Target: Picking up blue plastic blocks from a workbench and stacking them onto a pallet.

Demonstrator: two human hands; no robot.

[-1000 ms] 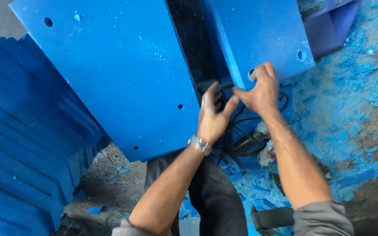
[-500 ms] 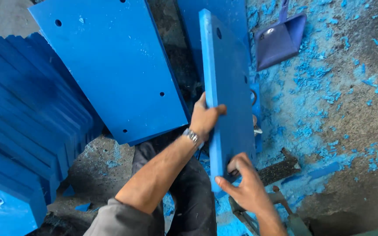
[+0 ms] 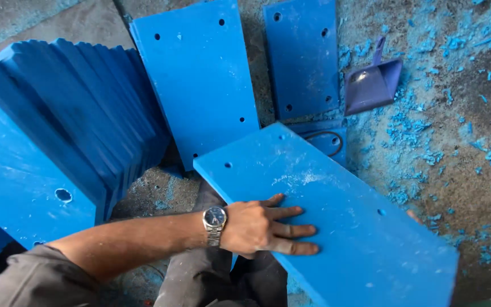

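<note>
Stacked blue plates [image 3: 58,142] lean at the far left, well apart from the fingers. On a wrist with a watch [image 3: 215,223], the left hand [image 3: 259,228] lies flat, fingers [image 3: 296,230] spread narrow and pressing on the big blue plate [image 3: 336,216], which rests tilted over the person's lap. Beyond the fingers lie two more drilled plates [image 3: 200,85] and a purple dustpan [image 3: 373,85] on the floor [image 3: 456,113]. Only a fingertip of the right hand [image 3: 413,215] shows at the far edge; its grip I cannot tell. The plate looks stiff, heavy and smooth, so holding at both long edges seems safest.
</note>
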